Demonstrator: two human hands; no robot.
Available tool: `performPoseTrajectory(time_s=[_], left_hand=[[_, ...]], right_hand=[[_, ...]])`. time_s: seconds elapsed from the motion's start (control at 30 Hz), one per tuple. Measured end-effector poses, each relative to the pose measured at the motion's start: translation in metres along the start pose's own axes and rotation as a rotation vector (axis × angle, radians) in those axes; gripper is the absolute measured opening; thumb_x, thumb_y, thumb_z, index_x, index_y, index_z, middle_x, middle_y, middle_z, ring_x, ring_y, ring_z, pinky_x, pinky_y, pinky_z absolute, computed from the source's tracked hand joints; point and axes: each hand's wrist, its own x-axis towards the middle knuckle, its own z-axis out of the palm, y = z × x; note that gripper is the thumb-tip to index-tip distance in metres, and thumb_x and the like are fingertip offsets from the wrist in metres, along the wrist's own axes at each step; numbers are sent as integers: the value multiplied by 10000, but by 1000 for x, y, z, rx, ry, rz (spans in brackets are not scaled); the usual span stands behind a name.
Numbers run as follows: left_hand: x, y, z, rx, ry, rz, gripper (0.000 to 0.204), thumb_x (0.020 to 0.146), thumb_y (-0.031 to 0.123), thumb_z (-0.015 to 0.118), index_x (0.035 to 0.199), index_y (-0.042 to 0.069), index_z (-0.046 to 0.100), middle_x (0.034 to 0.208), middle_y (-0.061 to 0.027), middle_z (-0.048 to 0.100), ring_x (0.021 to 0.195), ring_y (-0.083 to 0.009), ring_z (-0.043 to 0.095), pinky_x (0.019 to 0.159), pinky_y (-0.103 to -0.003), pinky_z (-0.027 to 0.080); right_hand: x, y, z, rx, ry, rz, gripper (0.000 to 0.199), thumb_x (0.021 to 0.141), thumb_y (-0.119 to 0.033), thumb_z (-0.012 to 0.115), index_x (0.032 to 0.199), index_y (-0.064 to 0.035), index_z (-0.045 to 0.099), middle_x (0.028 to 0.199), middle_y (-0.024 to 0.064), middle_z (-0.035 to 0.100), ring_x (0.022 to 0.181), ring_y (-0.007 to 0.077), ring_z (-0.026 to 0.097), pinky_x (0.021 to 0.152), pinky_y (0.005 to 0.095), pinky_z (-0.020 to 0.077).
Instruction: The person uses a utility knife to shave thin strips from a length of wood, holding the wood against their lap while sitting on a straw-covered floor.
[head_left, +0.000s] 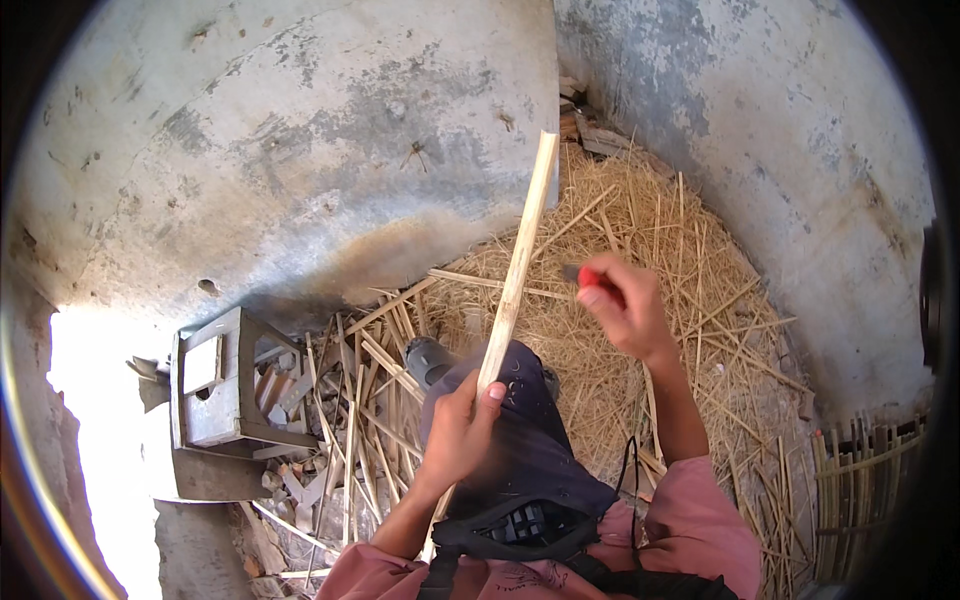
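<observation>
My left hand (460, 432) is closed round the lower part of a long pale bamboo strip (520, 258). The strip slants up and away over my thigh, its far end in front of the wall. To the right of it, my right hand (628, 308) grips a knife (588, 277) by its red handle. Its short dark blade points left toward the strip, with a gap between them. Most of the handle is hidden in my fingers.
Straw-like shavings (690, 260) cover the floor ahead and to the right. Loose strips (360, 450) lie at the left beside a wooden stool-like frame (225, 385). Worn walls (330, 120) meet at a corner ahead. A slatted bamboo piece (865, 480) stands at the right.
</observation>
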Motion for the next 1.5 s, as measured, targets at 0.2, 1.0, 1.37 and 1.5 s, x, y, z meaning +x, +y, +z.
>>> performPoseTrajectory(time_s=[0.2, 1.0, 1.37, 1.5], left_hand=[[6, 0, 3, -66, -26, 69, 334, 1128, 354, 533, 1043, 32, 555, 716, 58, 492, 627, -25, 430, 543, -229, 346], [14, -14, 13, -202, 35, 134, 365, 935, 228, 845, 1187, 27, 673, 678, 42, 548, 631, -19, 430, 526, -236, 352], [8, 6, 13, -124, 46, 66, 236, 998, 202, 774, 1122, 4, 738, 750, 58, 587, 696, -36, 457, 582, -243, 388], [2, 9, 12, -13, 39, -87, 298, 1010, 242, 758, 1153, -16, 717, 649, -2, 551, 652, -82, 431, 574, -301, 409]], right_hand=[[-15, -22, 28, -10, -198, -145, 253, 937, -295, 791, 1005, -62, 719, 811, 73, 713, 664, 210, 708, 587, 339, 544], [-40, -29, 62, -206, -106, -347, 296, 887, -360, 789, 1021, -106, 718, 741, 39, 643, 599, 246, 668, 524, 376, 504], [-42, -37, 62, -316, -6, -340, 200, 911, -315, 761, 973, -131, 712, 673, 32, 586, 558, 219, 630, 504, 367, 469], [-26, -20, 53, -258, 248, -154, 226, 974, -320, 728, 1000, -95, 733, 645, 34, 607, 517, 209, 594, 489, 371, 444]])
